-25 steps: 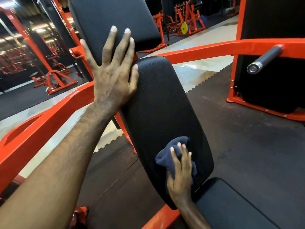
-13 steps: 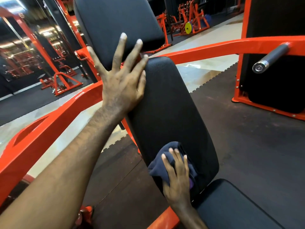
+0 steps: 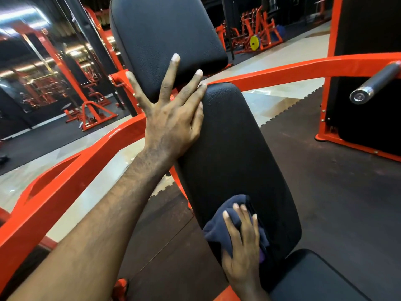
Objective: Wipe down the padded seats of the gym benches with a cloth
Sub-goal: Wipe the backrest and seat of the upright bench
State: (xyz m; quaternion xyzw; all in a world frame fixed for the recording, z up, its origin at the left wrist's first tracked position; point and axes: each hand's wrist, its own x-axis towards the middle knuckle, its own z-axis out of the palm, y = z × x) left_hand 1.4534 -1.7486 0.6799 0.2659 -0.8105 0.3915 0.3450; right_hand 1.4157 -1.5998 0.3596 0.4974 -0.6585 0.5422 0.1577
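Black back pad (image 3: 234, 148): long axis runs from lower right, by the seat pad (image 3: 321, 279), up and away to upper left. Left hand (image 3: 171, 124), fingers splayed straight, braces its upper left edge. Right hand (image 3: 243, 244), fingers straight, presses navy cloth (image 3: 219, 231) flat on the pad's lower end.

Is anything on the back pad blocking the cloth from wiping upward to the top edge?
Mostly clear. The right hand presses the cloth on the lower part of the back pad, and the surface above it is bare. Only the left hand rests on the pad's upper left edge, so that corner is covered.
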